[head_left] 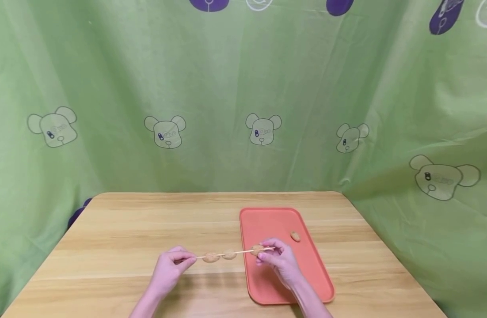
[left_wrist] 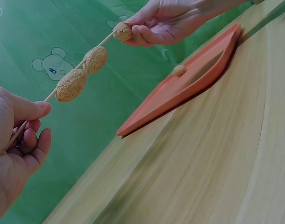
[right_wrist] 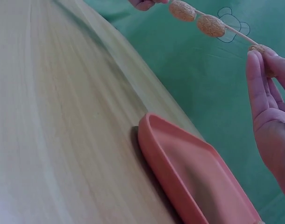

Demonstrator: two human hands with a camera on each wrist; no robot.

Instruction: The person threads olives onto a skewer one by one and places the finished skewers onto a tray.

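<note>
A thin wooden skewer [head_left: 244,251] is held level above the table between both hands. My left hand [head_left: 168,268] pinches its left end between thumb and fingers. Two tan, wrinkled oval pieces are threaded on it near that hand: a larger piece [left_wrist: 71,85] and a smaller piece [left_wrist: 95,59], close together. My right hand [head_left: 282,264] grips a third wrinkled piece [left_wrist: 123,31] at the other end, and the skewer's tip shows past it in the head view. Bare skewer separates this piece from the other two.
Below the right hand lies a coral-red rectangular tray [head_left: 267,221] with raised edges. One loose tan oval piece [head_left: 295,236] rests near its right side. The wooden table [head_left: 168,221] reaches back to a green curtain [head_left: 215,154] with bear prints.
</note>
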